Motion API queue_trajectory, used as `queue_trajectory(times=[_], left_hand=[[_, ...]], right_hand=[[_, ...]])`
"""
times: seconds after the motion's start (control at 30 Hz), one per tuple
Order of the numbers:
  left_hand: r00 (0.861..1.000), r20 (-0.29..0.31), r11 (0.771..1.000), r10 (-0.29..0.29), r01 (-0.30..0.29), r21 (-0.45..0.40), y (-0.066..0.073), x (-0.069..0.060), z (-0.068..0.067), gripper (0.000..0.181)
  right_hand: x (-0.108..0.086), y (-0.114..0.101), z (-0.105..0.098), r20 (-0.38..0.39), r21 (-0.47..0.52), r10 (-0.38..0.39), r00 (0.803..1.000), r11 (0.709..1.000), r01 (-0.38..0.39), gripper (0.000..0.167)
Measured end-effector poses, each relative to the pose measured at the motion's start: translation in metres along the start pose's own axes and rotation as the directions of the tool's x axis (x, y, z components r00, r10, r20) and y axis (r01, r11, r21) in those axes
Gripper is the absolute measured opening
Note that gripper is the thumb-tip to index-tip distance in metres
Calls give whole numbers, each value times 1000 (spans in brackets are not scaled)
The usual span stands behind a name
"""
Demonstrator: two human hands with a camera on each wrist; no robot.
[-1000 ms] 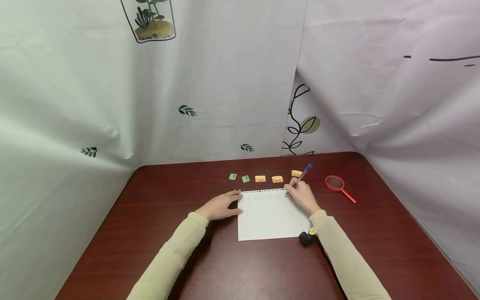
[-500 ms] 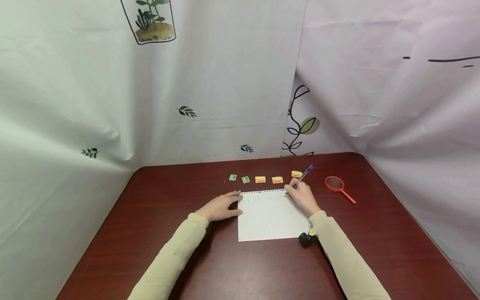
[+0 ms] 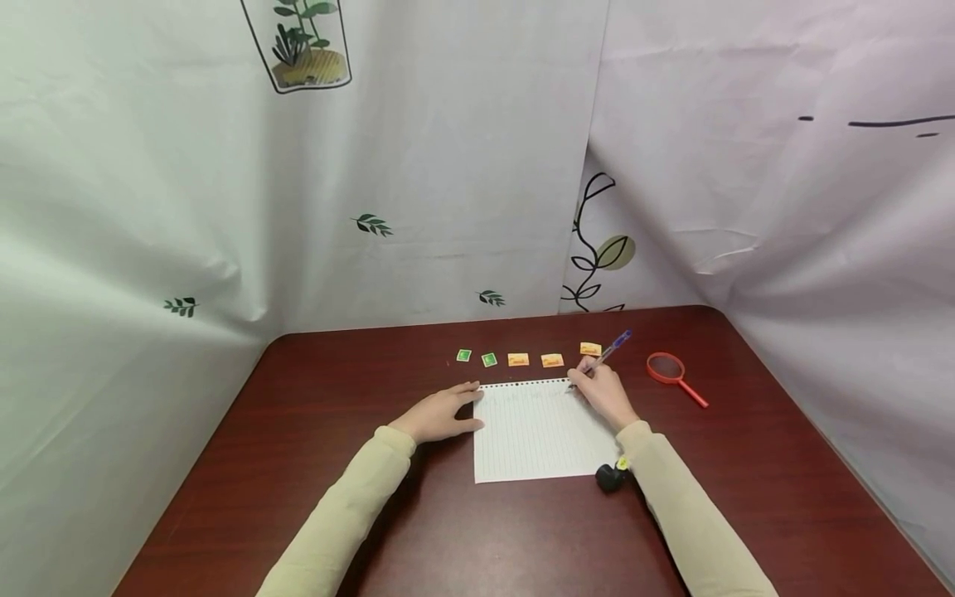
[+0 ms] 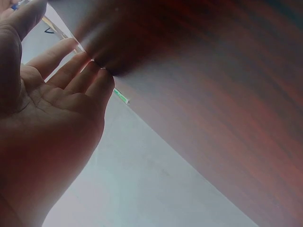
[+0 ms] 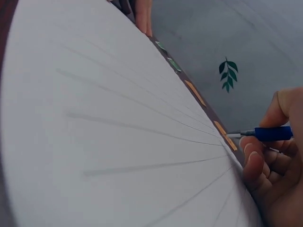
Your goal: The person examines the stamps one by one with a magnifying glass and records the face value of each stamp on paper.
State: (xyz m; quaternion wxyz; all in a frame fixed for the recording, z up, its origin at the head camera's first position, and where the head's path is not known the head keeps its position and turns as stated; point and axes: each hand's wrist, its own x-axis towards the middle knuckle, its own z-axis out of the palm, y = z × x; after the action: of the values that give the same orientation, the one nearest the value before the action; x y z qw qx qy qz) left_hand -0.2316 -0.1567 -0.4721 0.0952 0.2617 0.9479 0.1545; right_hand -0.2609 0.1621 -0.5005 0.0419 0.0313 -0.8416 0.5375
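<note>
A ruled sheet of paper [image 3: 540, 439] with a row of punched holes along its far edge lies on the table, and faint writing runs near that edge. At its left edge rests my left hand [image 3: 440, 413], fingers extended, fingertips and thumb touching the paper; the left wrist view shows its palm side [image 4: 61, 104]. My right hand [image 3: 604, 391] pinches a blue-capped ballpoint pen [image 3: 616, 341], tip down on the upper right of the sheet. In the right wrist view the pen [image 5: 270, 133] sits between thumb and fingers.
Beyond the paper on the dark red table [image 3: 358, 356] lie two green stamp-like pieces [image 3: 488, 360] and three orange ones [image 3: 552, 361]. A red magnifying glass [image 3: 675, 378] lies to the right. A small black object [image 3: 609, 478] sits by the right cuff. White printed cloth [image 3: 448, 166] hangs behind.
The pen and right hand have shifted very slightly to the right, and the pen leans a little more. The left hand stays put on the paper's edge.
</note>
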Motion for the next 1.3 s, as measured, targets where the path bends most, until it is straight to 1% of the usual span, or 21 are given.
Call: queue_trajectory(times=[0.1, 0.17, 0.37, 0.53, 0.63, 0.7, 0.8, 0.9, 0.97, 1.07, 1.17, 1.23, 1.3], left_hand=[[1000, -1, 1000, 2, -2, 0, 0, 0, 0, 66], [1000, -3, 1000, 2, -2, 1, 0, 0, 1, 66], [1000, 1, 1000, 4, -4, 9, -1, 1, 1, 66], [1000, 1, 1000, 3, -3, 10, -2, 1, 1, 66], [1000, 4, 1000, 3, -3, 12, -2, 1, 1, 66], [1000, 4, 1000, 3, -3, 12, -2, 1, 1, 66], [1000, 7, 1000, 3, -3, 5, -2, 1, 1, 66], [1000, 8, 1000, 3, -3, -2, -2, 1, 1, 66], [1000, 5, 1000, 3, -3, -3, -2, 1, 2, 66], [1000, 0, 1000, 3, -3, 1, -3, 2, 2, 66], [1000, 1, 1000, 2, -2, 2, -4, 2, 3, 66], [1000, 2, 1000, 2, -2, 1, -4, 2, 3, 66], [1000, 2, 1000, 2, -2, 0, -4, 1, 3, 66]], right_hand=[[1, 2, -1, -2, 87, 15, 1000, 996, -14, 17], [1, 3, -2, 6, 125, 18, 1000, 992, -19, 17], [3, 3, -4, 34, 183, 31, 999, 982, -37, 13], [4, 5, -8, 113, 275, 29, 993, 960, -59, 12], [3, 6, -11, 163, 331, 14, 987, 941, -68, 20], [3, 8, -13, 183, 360, -1, 983, 931, -66, 26], [2, 10, -16, 204, 363, -42, 978, 931, -36, 33], [0, 13, -19, 206, 304, -70, 976, 953, 4, 36], [-1, 14, -22, 190, 219, -82, 978, 975, 39, 36], [-4, 16, -29, 165, 81, -97, 982, 993, 84, 35], [-8, 19, -37, 145, -42, -113, 983, 992, 121, 34], [-10, 20, -43, 143, -101, -129, 981, 984, 144, 32], [-13, 21, -49, 143, -138, -148, 979, 976, 168, 30]])
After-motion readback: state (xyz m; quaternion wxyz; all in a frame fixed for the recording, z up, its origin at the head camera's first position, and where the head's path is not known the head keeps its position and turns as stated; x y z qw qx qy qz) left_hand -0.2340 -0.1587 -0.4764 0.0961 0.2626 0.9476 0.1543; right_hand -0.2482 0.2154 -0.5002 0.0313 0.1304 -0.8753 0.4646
